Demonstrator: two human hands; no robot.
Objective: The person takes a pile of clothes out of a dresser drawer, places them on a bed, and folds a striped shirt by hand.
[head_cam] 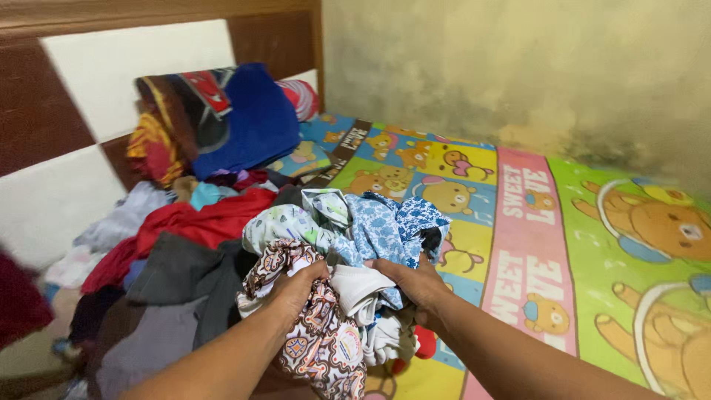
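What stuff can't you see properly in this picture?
Head view only:
- Left hand: fingertips buried in the brown patterned cloth.
- Right hand: fingers hidden under the blue flowered cloth.
- White cloth: bunched, its kind unclear.
- Dark red cloth: blurred, cut by the left edge.
- Bedsheet: partly covered by the clothes pile.

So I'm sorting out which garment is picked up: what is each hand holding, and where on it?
Left hand grips the brown patterned cloth at its bunched top; right hand clutches the white cloth beside the blue floral one.
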